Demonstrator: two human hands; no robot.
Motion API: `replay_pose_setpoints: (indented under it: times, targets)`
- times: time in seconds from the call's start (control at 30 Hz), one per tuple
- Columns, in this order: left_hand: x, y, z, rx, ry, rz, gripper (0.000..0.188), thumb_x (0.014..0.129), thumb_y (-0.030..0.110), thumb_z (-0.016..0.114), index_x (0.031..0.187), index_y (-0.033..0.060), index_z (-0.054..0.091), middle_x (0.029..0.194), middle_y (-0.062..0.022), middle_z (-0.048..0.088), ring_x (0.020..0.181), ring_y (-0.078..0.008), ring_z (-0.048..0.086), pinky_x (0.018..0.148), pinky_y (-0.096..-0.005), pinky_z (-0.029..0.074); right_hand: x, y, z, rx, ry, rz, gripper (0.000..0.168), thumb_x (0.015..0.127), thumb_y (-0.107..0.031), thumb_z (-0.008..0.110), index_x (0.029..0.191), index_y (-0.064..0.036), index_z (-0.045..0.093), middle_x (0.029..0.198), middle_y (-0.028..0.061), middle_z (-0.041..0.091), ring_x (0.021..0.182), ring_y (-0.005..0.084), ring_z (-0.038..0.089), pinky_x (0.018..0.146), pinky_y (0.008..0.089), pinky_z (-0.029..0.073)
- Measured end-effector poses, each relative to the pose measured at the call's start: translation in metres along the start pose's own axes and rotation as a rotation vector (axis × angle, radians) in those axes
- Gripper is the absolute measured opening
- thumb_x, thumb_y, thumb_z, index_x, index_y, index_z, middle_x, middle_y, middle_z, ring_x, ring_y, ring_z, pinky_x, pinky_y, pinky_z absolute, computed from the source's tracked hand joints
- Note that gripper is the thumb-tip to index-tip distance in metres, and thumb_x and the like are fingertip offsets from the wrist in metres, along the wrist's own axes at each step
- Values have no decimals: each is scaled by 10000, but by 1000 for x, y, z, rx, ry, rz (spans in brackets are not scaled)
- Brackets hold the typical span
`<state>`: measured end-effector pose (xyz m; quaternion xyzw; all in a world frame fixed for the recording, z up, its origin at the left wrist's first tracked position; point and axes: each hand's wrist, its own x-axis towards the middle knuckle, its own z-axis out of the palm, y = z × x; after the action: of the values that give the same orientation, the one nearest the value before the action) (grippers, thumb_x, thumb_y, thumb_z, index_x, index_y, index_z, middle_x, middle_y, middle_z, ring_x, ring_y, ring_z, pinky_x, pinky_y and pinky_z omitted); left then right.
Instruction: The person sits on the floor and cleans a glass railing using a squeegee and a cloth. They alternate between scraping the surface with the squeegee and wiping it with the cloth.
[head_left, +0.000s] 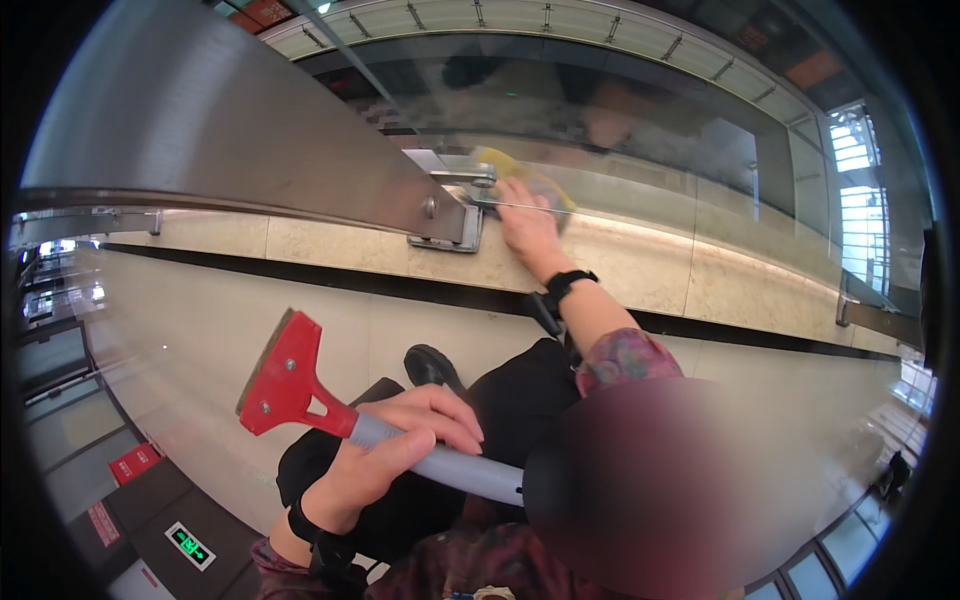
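Note:
My left hand (405, 442) is wrapped around the grey handle of a red-headed scraper (281, 371). Its wide metal blade points to the upper left, over the floor and away from any surface. Farther forward, my right hand (525, 217) presses a yellow cloth (499, 159) to the lower part of a glass panel (645, 150). The cloth is blurred and partly hidden by the fingers. Close to the left of that hand are a metal glass clamp (465, 175) and the foot of a brushed-metal post (375, 180).
The glass rises from a beige stone ledge (630, 262) with a dark strip below it. Glossy pale tiles cover the floor (187, 315). A black shoe (431, 366) stands near the ledge. At lower left is a lit green exit sign (190, 546).

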<state>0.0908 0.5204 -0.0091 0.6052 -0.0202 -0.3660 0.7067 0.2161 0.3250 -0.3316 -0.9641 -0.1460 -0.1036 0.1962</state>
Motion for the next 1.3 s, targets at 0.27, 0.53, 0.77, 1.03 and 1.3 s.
replay_pose_setpoints:
  times: [0.27, 0.53, 0.77, 1.03, 1.3]
  targets:
    - [-12, 11, -2, -70, -108, -18, 346, 889, 259, 498, 912, -30, 686, 980, -148, 618, 901, -237, 578, 824, -339, 435, -29, 14, -41, 25, -217, 58, 411, 779, -161, 548, 1190, -141, 544, 1203, 57, 548, 1147, 224, 491, 907, 446, 369]
    - [8, 5, 3, 27, -72, -10, 346, 889, 251, 501, 895, -45, 680, 968, -157, 619, 896, -238, 573, 822, -341, 435, -10, 17, -31, 50, -222, -97, 437, 829, -217, 513, 1264, -177, 501, 1306, 63, 494, 1154, 204, 503, 948, 404, 379]
    - [0, 4, 10, 35, -44, 20, 317, 885, 217, 501, 898, -45, 678, 956, -152, 620, 899, -230, 571, 821, -342, 437, -124, 127, -108, -237, -142, 302, 484, 765, -200, 538, 1248, -162, 525, 1227, 69, 565, 1165, 233, 497, 978, 432, 339]
    - [-13, 17, 5, -12, -164, 14, 250, 872, 165, 532, 930, -22, 688, 991, -142, 614, 902, -223, 585, 803, -315, 452, -154, 121, -86, -346, 94, 419, 522, 737, -149, 585, 1255, -185, 528, 1280, 119, 496, 1104, 366, 481, 904, 499, 417]
    - [-1, 13, 24, 36, -48, 12, 300, 825, 231, 562, 847, -37, 697, 900, -179, 633, 882, -251, 603, 806, -331, 458, -38, -2, -11, 247, -27, -6, 457, 654, -74, 618, 1100, -175, 619, 1180, 63, 576, 1043, 293, 551, 853, 410, 460]
